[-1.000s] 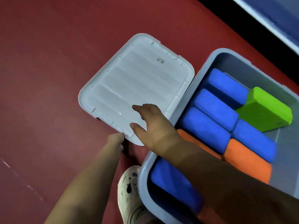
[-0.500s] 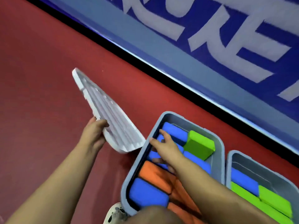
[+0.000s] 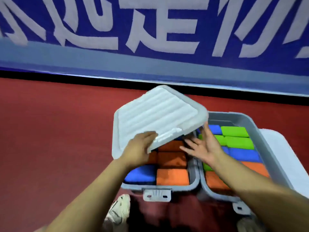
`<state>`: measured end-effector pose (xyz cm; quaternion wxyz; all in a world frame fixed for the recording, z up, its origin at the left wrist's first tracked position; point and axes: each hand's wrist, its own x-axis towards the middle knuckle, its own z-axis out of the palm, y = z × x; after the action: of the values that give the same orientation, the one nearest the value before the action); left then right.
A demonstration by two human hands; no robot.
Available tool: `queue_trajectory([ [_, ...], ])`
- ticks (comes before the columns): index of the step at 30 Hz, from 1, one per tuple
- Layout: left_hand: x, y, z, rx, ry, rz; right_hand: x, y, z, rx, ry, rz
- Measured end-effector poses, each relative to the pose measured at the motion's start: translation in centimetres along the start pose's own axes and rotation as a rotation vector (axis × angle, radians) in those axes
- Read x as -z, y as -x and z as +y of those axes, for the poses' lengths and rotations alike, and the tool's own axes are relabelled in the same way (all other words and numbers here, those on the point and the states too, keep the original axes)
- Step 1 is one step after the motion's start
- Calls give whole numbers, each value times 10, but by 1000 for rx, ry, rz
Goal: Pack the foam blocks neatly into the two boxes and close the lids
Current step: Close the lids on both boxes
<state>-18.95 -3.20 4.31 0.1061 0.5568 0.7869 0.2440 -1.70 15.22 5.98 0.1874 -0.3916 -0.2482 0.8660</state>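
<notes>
red floor (image 3: pixel 50 131), blue banner (image 3: pixel 150 22) across the top; two grey plastic boxes (image 3: pixel 160 187) mid-frame. left hand (image 3: pixel 139 148) grasps the white ribbed lid (image 3: pixel 155 114); right hand (image 3: pixel 203 146) fingers released.

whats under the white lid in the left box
Under the tilted white lid, the left box shows orange blocks and a blue block at the near end. The lid and both hands cover the far half, so those blocks cannot be seen.

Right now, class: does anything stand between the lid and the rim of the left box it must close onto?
Only the right hand: its spread fingers lie under the lid, over the left box. The left hand grips the lid's near edge. No foam block visibly rises above the rim.
</notes>
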Motion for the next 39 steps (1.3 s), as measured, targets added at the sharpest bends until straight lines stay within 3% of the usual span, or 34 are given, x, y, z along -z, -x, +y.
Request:
queue_trajectory([
  [4,-67,17,2,-141,-288,-325,65,12,64,-168,-144,282],
  [8,-88,33,-7,-237,-433,-474,94,14,106,-253,-137,473],
  [15,-94,67,-43,-44,-456,-414,73,-4,134,-377,0,485],
  [18,-97,74,-51,208,-491,-587,69,-15,138,-369,21,533],
  [21,-111,74,-63,294,-448,-636,72,-22,138,-370,61,559],
  [30,-115,59,-65,254,-372,-792,87,-39,142,-393,150,570],
  [39,-119,61,-54,199,-440,-695,108,-41,139,-257,99,568],
])
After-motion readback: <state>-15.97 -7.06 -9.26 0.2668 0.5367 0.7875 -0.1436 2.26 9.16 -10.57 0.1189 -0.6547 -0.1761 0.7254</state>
